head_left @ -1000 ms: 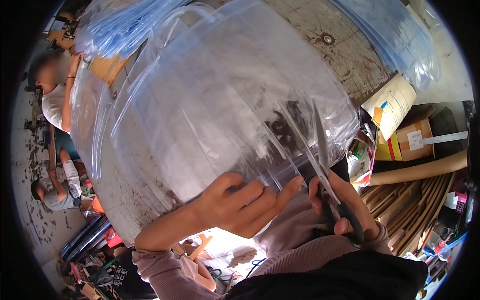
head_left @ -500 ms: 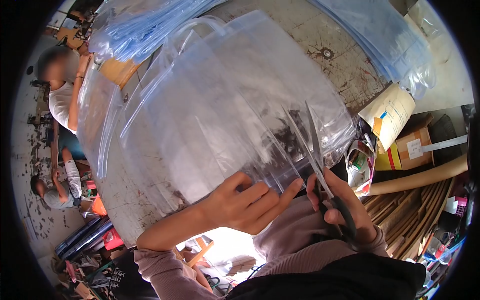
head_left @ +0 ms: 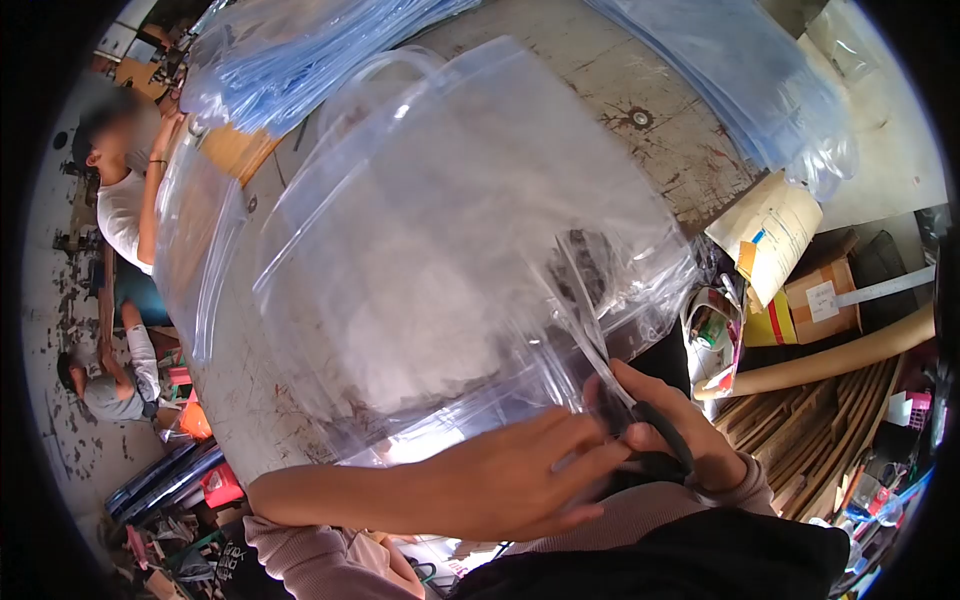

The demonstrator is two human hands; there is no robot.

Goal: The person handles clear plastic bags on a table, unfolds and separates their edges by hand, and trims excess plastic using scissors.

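A clear plastic bag point(head_left: 430, 230) with a looped handle lies spread over the worktable in front of me. My right hand point(head_left: 680, 415) grips a pair of scissors point(head_left: 590, 335) by its black handles. The long metal blades point away from me over the bag's near right part, close together. Beside the scissor handles is my left hand point(head_left: 550, 475), blurred by motion. Its fingers look stretched and apart, and I make out nothing held in them. The bag's near edge hangs at the table's front, just beyond my left forearm.
Bluish plastic sheets point(head_left: 320, 70) are piled at the far left, with another stack point(head_left: 740, 90) at the far right. A cardboard box point(head_left: 825, 300) and a long tube point(head_left: 820, 360) stand at the right. Two people point(head_left: 125, 215) are at the left.
My left hand has moved right and nearer my body, toward the scissor handles. The scissor blades have closed together and shifted left. The bag's near edge has shifted and lies more spread out.
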